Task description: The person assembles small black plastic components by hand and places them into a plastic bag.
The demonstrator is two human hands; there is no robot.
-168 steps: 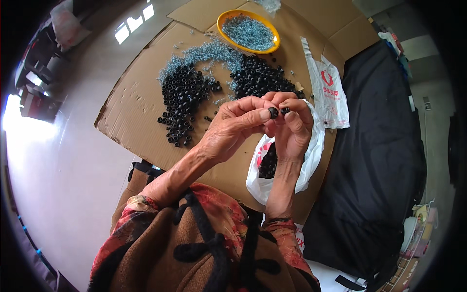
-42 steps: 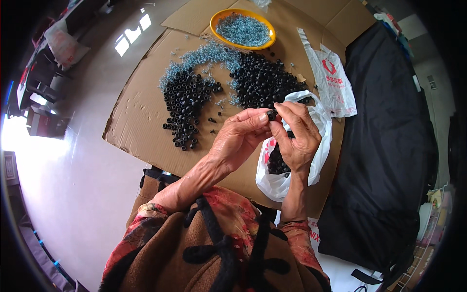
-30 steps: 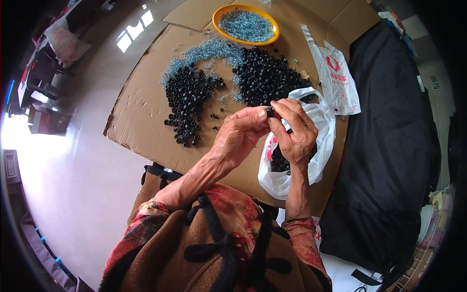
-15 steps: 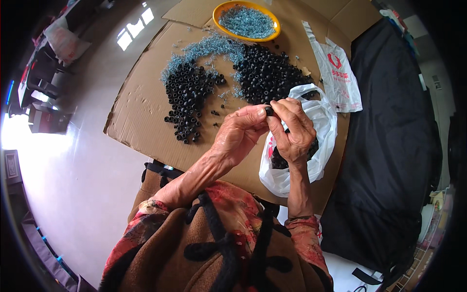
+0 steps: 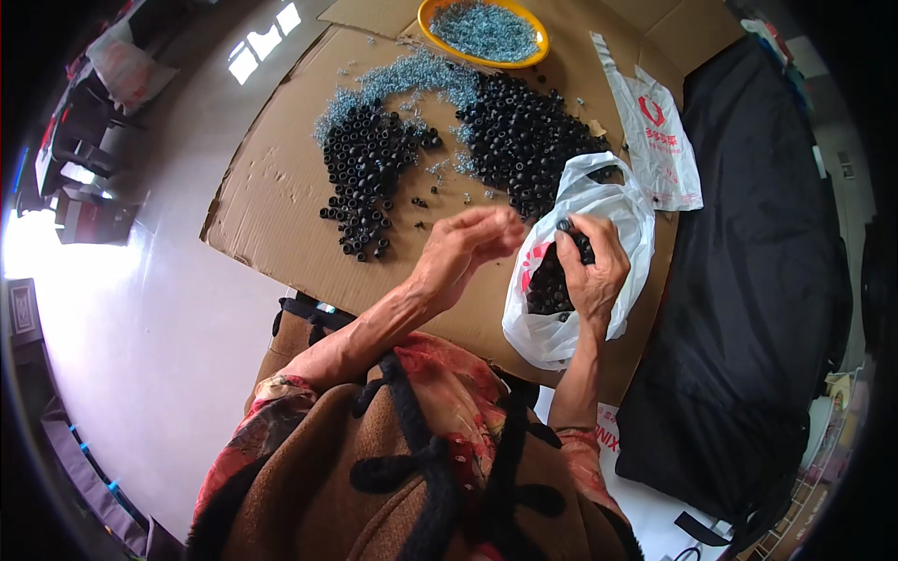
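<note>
My right hand (image 5: 597, 266) is over the open mouth of a white plastic bag (image 5: 524, 332), thumb and fingers closed on a small round black cap (image 5: 564, 225). Inside the bag lie several more black caps (image 5: 547, 292). To its left, apart from it, hovers my left hand (image 5: 472, 243) with its fingers curled together and slightly blurred; whatever is between them is hidden. Beyond the hands, loose black caps form a left heap (image 5: 360, 173) and a larger right heap (image 5: 524, 140). Tiny clear-blue pieces (image 5: 402, 84) are strewn along the heaps' far side.
An orange-yellow bowl (image 5: 538, 58) of clear-blue pieces stands at the far edge of the cardboard sheet (image 5: 281, 215). A flat white plastic bag with red print (image 5: 666, 150) lies at the right. Beside the cardboard is a large black cloth-covered object (image 5: 748, 299).
My hands were together at one black cap; now they are apart. The right has moved right and down over the bag with a cap, while the left has drawn slightly away.
</note>
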